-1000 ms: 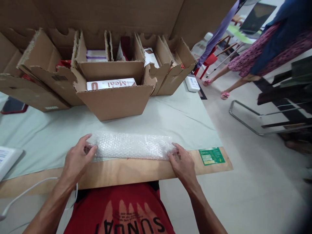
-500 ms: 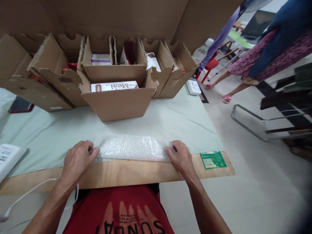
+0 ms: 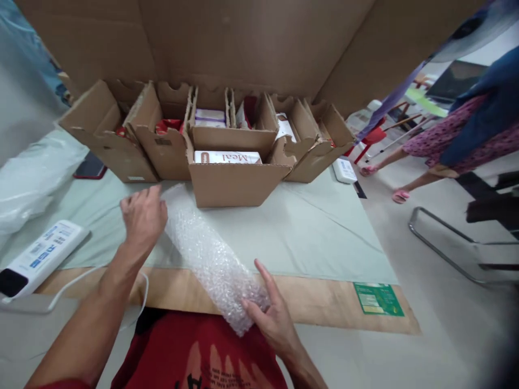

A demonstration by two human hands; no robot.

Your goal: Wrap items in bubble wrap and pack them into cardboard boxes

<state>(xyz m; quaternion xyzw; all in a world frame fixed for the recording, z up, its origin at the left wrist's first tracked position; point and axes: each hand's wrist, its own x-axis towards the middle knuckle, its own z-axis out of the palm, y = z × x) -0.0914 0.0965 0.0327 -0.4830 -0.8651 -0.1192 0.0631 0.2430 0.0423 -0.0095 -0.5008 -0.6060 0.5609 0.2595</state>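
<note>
A strip of clear bubble wrap [image 3: 211, 254] runs slantwise in front of me, its near end past the table's wooden edge. At its far left end, my left hand [image 3: 144, 216] is closed, the thumb side against the film; the fingertips are partly hidden. My right hand [image 3: 273, 319] has the near end, thumb over the wrap and index finger stretched out to one side; its other fingers are hidden. Beyond the wrap stands a low cardboard box [image 3: 239, 186] with a white box marked "Meal" [image 3: 227, 157] inside.
Several cardboard bins [image 3: 146, 140] with packets line the back against a tall cardboard panel [image 3: 243, 48]. At left are a white power strip [image 3: 46, 251], a phone [image 3: 90, 166] and a plastic bag [image 3: 36, 173]. A person [image 3: 458, 124] stands at right beyond the table.
The bubble wrap has turned from lying straight across to a slant. My left hand moved away from me with its end; my right hand came nearer and leftward. The view shifted.
</note>
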